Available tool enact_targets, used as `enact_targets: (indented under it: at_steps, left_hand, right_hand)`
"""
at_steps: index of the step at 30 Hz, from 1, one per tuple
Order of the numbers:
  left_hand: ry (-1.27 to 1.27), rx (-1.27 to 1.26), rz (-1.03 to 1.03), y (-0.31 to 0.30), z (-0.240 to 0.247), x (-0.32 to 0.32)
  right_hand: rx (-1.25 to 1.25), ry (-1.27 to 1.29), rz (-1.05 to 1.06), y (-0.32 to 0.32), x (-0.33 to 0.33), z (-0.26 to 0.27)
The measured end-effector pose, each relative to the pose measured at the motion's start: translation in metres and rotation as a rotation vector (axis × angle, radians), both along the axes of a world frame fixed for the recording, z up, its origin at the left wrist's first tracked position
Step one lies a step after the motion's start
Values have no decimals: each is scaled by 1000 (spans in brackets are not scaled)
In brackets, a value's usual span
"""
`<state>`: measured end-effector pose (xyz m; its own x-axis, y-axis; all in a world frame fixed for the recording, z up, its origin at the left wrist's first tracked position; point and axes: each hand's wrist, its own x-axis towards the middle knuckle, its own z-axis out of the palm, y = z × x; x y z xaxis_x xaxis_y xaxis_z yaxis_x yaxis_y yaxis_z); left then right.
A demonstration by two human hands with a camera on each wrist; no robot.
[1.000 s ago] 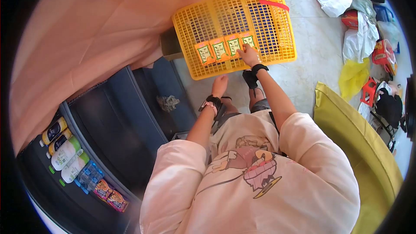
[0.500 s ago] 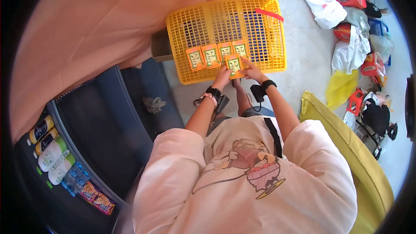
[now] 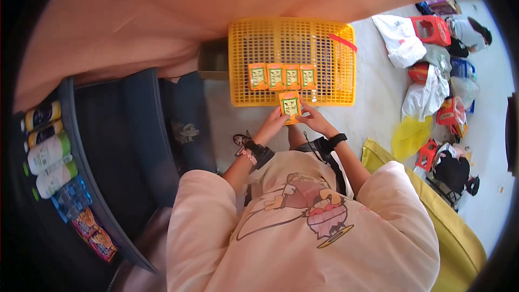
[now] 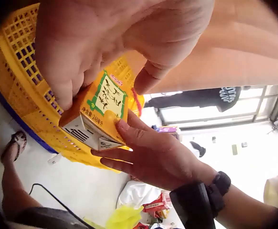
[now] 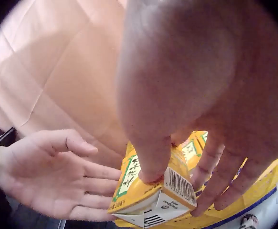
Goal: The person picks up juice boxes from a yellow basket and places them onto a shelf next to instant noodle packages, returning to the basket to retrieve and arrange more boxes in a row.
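Observation:
An orange drink carton (image 3: 290,105) with a green-framed label is between both hands, near the front rim of a yellow mesh basket (image 3: 234,84). My right hand (image 3: 319,121) pinches it, the thumb (image 5: 153,160) on its labelled face. Straight fingers of my left hand (image 3: 272,125) touch its other side; the left thumb (image 5: 84,149) stands off from it. The left wrist view shows the carton's white end (image 4: 89,132) tilted toward the camera. Several matching cartons (image 3: 275,77) lie in a row on the basket's mesh.
Dark shelving (image 3: 121,146) at the left holds bottles (image 3: 50,159) and snack packets (image 3: 94,233). Salmon cloth (image 3: 162,16) hangs beyond the basket. Bags (image 3: 399,40) and red stools (image 3: 431,30) clutter the floor at right, with an olive-yellow cloth edge (image 3: 421,200) nearer.
One second ago my right hand was at the row and the left hand held nothing. A carton has come toward my body, with both hands meeting at it. The camera view has shifted.

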<state>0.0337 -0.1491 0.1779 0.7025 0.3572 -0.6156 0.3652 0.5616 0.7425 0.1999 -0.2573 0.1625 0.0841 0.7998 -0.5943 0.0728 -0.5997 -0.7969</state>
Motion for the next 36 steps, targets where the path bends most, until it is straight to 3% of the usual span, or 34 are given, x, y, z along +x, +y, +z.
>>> enact_targets:
  at_steps: [4,11,14,16,17,25,32,34,36]
  left_hand:
    - [-132,100,179,16,41,-30]
    - [-178,406,459,29,122,-132]
    - [-178,500,691,12,155,-186]
    - [256,816,683,-5,179,-217]
    - [344,908,770,-15,185,-228]
    - [707,1093,1107,-64,241,-312]
    - [840,1376,1438,-95,311,-408]
    - [736,1438,1575,-104,333,-430]
    - [721,1474,1650,-121,361,-445]
  right_hand:
    - [70,126,-8,48,-22,56]
    - [397,60,268,112,-112,133]
    - [631,-43,446,127,-167,140]
    - [666,-110,616,128,-204,163]
    - [646,-121,684,126,-220,175]
    - [895,-122,975,132,-335,232]
    - [1220,125,999,126,-467,312]
    - [1252,159,1041,122,-500,342]
    - [1537,255,945,112,-533,368]
